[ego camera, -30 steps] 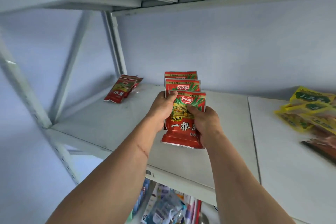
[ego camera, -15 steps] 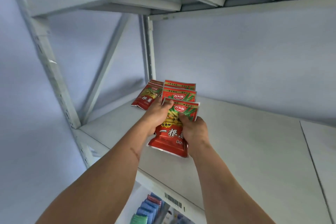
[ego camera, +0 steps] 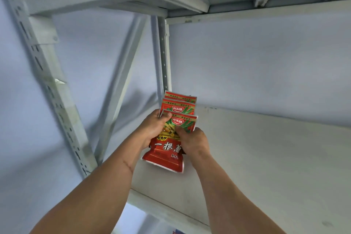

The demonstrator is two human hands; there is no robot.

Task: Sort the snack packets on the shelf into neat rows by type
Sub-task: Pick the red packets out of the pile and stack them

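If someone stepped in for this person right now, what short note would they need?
Left hand and right hand both grip one fanned stack of red snack packets, three edges showing, held at the back left corner of the white shelf.
Done: these red packets are gathered by type.
Left: set them down in a neat row. No other packets are in view now.
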